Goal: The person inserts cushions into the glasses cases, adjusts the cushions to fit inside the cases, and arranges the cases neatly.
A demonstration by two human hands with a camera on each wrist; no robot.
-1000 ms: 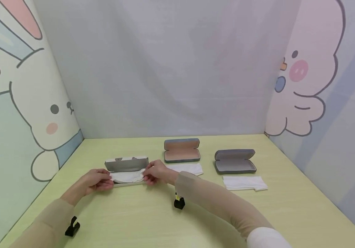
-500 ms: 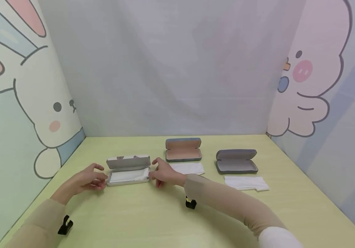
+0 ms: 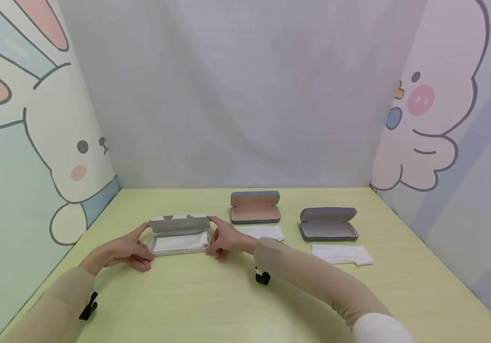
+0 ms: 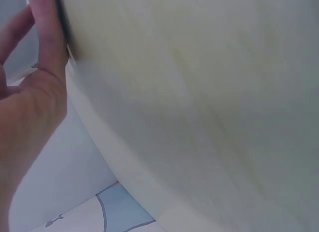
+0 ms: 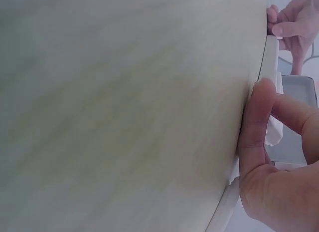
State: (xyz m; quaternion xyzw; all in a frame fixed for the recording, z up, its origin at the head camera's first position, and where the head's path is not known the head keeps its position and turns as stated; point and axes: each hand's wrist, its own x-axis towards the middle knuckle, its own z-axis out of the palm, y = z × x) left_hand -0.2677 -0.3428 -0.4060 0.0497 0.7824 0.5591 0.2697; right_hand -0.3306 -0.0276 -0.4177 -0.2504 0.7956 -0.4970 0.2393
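Observation:
At the left of the table lies a white glasses case with its grey-lined lid raised. A folded white cloth lies inside its base. My left hand grips the case's left end, index finger up at the lid and thumb low at the front corner. The right end is held likewise by my right hand. In the right wrist view, the thumb of my right hand presses the front edge of the base. The left wrist view shows only part of my left hand.
A blue glasses case with a pinkish lining stands open at the back, a white cloth before it. To the right sits an open grey glasses case, with another white cloth in front. Printed cartoon walls enclose the table.
The cloth, held by both hands over the case a second ago, now lies in it. My hands let go of the cloth, spread apart, then closed in on the case's two ends.

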